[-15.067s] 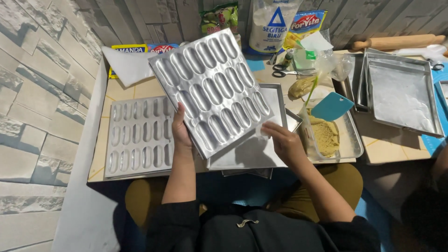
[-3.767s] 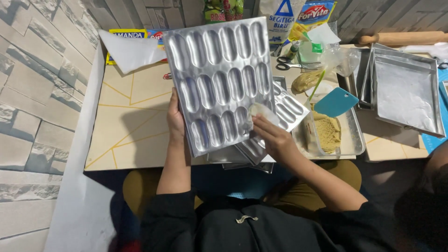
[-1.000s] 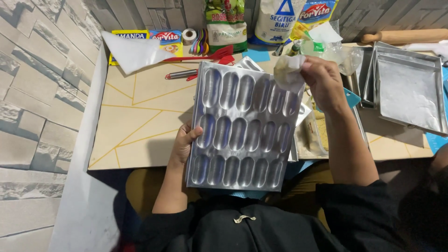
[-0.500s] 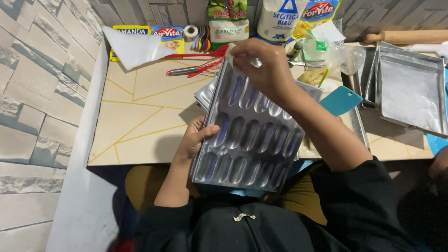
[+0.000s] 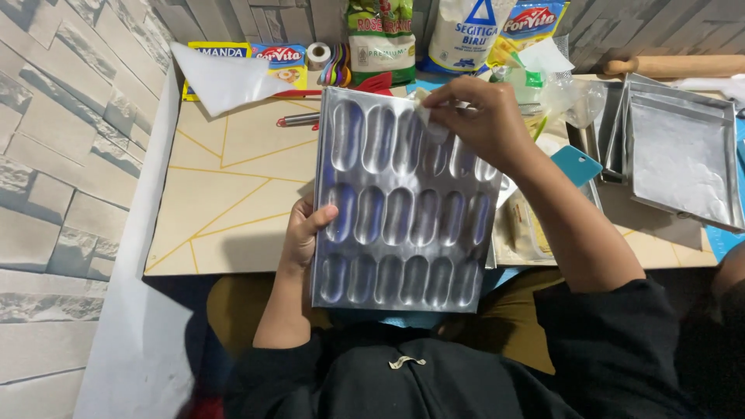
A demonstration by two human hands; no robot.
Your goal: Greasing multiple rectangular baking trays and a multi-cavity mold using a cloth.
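The left hand [image 5: 301,233] grips the left edge of a metal mould tray [image 5: 403,202], thumb laid over the front by the middle row of hollows, fingers hidden behind; its grip is clamped on the tray. The tray has three rows of long oval hollows and is held up over the near edge of the table [image 5: 225,194], its near edge above the person's lap and its far edge reaching toward the packets.

The right hand [image 5: 477,120] is at the tray's far right part, fingers pinched together on a small whitish wad [image 5: 425,112], which it presses against the hollows of the far row. Whether the wad is paper or cloth cannot be told.

On the table to the left of the tray lies a white sheet [image 5: 221,77], folded to a point. Beyond the tray, along the wall, stand food packets [image 5: 380,39] and a white sack [image 5: 469,35]. A teal scraper [image 5: 576,164] shows just right of the right forearm. Farther right sit square metal pans [image 5: 679,151], and a wooden rolling pin [image 5: 675,66] lies at the far right edge.
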